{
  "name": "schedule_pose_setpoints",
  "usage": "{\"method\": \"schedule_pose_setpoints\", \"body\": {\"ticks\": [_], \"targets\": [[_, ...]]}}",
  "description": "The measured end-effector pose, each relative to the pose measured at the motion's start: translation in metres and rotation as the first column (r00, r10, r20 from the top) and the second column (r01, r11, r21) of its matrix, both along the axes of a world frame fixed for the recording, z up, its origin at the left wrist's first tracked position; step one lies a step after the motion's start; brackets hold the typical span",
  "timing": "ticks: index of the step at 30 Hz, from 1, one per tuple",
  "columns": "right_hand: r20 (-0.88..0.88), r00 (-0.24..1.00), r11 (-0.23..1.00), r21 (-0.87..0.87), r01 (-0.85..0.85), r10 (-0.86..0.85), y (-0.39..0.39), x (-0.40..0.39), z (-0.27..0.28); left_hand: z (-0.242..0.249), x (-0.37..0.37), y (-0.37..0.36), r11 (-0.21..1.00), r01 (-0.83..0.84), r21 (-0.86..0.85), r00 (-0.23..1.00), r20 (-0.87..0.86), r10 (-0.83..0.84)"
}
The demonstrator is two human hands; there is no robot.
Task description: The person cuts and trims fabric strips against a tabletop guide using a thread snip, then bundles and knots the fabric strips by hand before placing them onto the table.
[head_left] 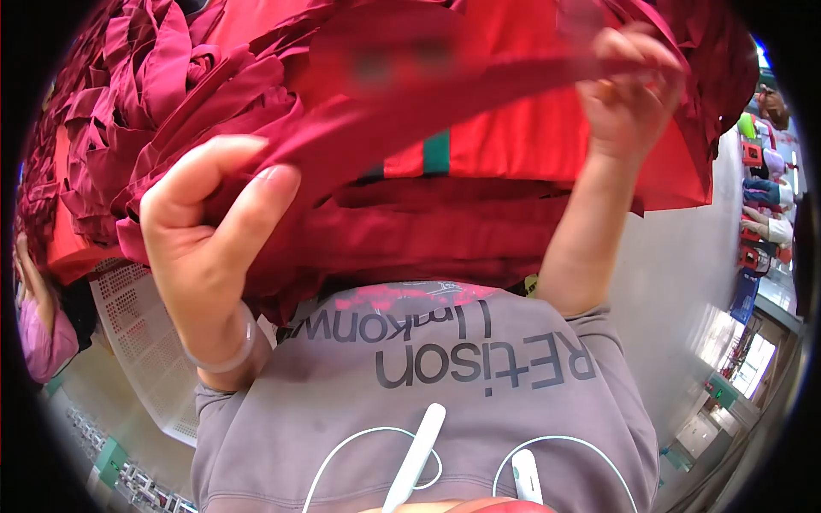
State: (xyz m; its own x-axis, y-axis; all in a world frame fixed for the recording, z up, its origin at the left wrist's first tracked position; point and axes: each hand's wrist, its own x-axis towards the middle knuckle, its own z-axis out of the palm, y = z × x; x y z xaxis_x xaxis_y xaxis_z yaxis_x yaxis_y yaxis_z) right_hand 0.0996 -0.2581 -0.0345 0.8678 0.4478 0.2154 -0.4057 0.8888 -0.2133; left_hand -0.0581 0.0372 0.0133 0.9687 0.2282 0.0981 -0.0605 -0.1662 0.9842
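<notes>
A long dark red fabric strip (410, 111) stretches between my two hands, blurred along its middle. My left hand (205, 205), with a clear bracelet on its wrist, pinches one end between thumb and forefinger. Farther out and to the right, my right hand (633, 94) is closed on the other end, its fingertips somewhat smeared by motion. Below the strip lies bright red cloth (513, 137) with a dark green band (436, 152) on it. Folds of dark red fabric (410, 227) hang close to my body.
Heaped dark red fabric strips (162, 94) fill the left side. A white perforated basket (145, 333) stands below on the left. Another person in a pink sleeve (47, 338) is at the far left edge. Several people (770, 192) sit in the distance at right.
</notes>
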Motion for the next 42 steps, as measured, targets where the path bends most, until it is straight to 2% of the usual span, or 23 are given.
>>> {"method": "schedule_pose_setpoints", "body": {"ticks": [2, 4, 6, 7, 8, 10, 14, 16, 17, 18, 20, 22, 23, 24, 25, 26, 28, 30, 36, 38, 39, 40, 42], "targets": [[-0.036, 0.998, 0.995, 0.083, -0.053, 0.056, -0.042, 0.005, 0.012, -0.001, 0.000, 0.016, 0.999, 0.038, -0.016, 0.998, 0.052, -0.037], [-0.207, 0.939, 0.961, -0.064, 0.269, -0.276, -0.088, 0.000, 0.013, -0.004, 0.007, 0.026, 0.964, 0.234, 0.123, 0.950, 0.179, -0.254], [-0.101, 0.900, 0.892, -0.220, 0.395, -0.423, -0.130, -0.005, 0.012, 0.002, 0.011, 0.024, 0.955, 0.236, 0.178, 0.955, 0.138, -0.262], [-0.037, 0.864, 0.829, -0.303, 0.470, -0.502, -0.143, -0.013, 0.019, 0.003, 0.011, 0.024, 0.948, 0.218, 0.233, 0.965, 0.095, -0.245], [-0.088, 0.913, 0.907, -0.186, 0.377, -0.398, -0.158, -0.022, 0.026, 0.003, 0.011, 0.023, 0.936, 0.204, 0.287, 0.973, 0.049, -0.227], [-0.069, 0.902, 0.894, -0.187, 0.407, -0.425, -0.194, -0.039, 0.039, 0.005, 0.015, 0.019, 0.922, 0.147, 0.358, 0.982, 0.058, -0.180], [0.081, 0.807, 0.732, -0.375, 0.568, -0.585, -0.308, -0.048, 0.050, 0.001, 0.024, 0.013, 0.830, -0.058, 0.554, 0.993, 0.115, -0.008], [0.124, 0.365, 0.154, -0.749, 0.644, -0.923, -0.348, -0.039, 0.052, -0.003, 0.026, 0.013, 0.795, -0.087, 0.601, 0.990, 0.144, 0.000], [0.165, 0.431, 0.111, -0.830, 0.547, -0.887, -0.402, -0.034, 0.043, -0.004, 0.028, 0.013, 0.707, -0.141, 0.693, 0.981, 0.193, 0.007], [0.232, 0.389, -0.032, -0.889, 0.457, -0.891, -0.409, -0.030, 0.040, -0.006, 0.029, 0.013, 0.608, -0.200, 0.768, 0.969, 0.245, 0.009], [0.324, 0.326, -0.225, -0.925, 0.306, -0.888, -0.443, -0.015, 0.019, -0.006, 0.028, 0.012, 0.570, -0.149, 0.808, 0.989, 0.119, 0.090], [0.491, 0.435, -0.563, -0.825, -0.045, -0.755, -0.462, -0.004, 0.004, -0.012, 0.030, 0.005, 0.231, -0.197, 0.953, 0.975, 0.166, 0.147], [0.610, 0.328, -0.680, -0.715, -0.165, -0.721, -0.470, 0.003, -0.011, -0.014, 0.029, 0.009, 0.238, -0.162, 0.958, 0.979, 0.126, 0.159], [0.754, 0.335, -0.823, -0.546, -0.158, -0.565, -0.467, 0.005, -0.021, -0.014, 0.029, 0.008, 0.243, -0.162, 0.956, 0.980, 0.127, 0.152], [0.748, 0.477, -0.886, -0.365, -0.286, -0.462, -0.447, 0.004, -0.017, -0.012, 0.029, 0.008, 0.228, -0.167, 0.959, 0.978, 0.131, 0.163], [0.695, 0.616, -0.914, -0.155, -0.376, -0.371, -0.432, 0.004, -0.012, -0.011, 0.031, 0.007, 0.212, -0.173, 0.962, 0.975, 0.137, 0.173], [0.550, 0.728, -0.903, -0.131, -0.410, -0.410, -0.426, 0.010, -0.006, -0.012, 0.030, 0.006, 0.206, -0.179, 0.962, 0.973, 0.143, 0.180], [0.556, 0.728, -0.872, 0.014, -0.489, -0.400, -0.411, 0.010, 0.006, -0.011, 0.027, -0.006, 0.128, -0.258, 0.958, 0.966, 0.255, 0.037], [0.500, 0.763, -0.830, 0.142, -0.539, -0.410, -0.414, 0.024, 0.017, -0.020, 0.023, -0.011, 0.158, -0.021, 0.987, 0.993, 0.039, -0.111], [0.377, 0.632, -0.735, -0.400, -0.548, -0.677, -0.460, 0.044, -0.005, -0.022, 0.024, -0.016, 0.139, 0.013, 0.990, 0.993, 0.003, -0.118], [0.251, 0.439, -0.483, -0.666, -0.569, -0.863, -0.438, 0.042, 0.005, -0.021, 0.025, -0.017, 0.129, 0.047, 0.991, 0.987, -0.026, -0.159], [0.249, 0.439, -0.482, -0.667, -0.568, -0.863, -0.432, 0.040, 0.006, -0.020, 0.026, -0.019, 0.126, 0.046, 0.991, 0.987, -0.026, -0.158], [0.138, 0.122, -0.151, -0.984, -0.098, -0.983, -0.420, 0.035, 0.009, -0.017, 0.028, -0.023, 0.220, 0.154, 0.963, 0.972, -0.109, -0.206]]}}
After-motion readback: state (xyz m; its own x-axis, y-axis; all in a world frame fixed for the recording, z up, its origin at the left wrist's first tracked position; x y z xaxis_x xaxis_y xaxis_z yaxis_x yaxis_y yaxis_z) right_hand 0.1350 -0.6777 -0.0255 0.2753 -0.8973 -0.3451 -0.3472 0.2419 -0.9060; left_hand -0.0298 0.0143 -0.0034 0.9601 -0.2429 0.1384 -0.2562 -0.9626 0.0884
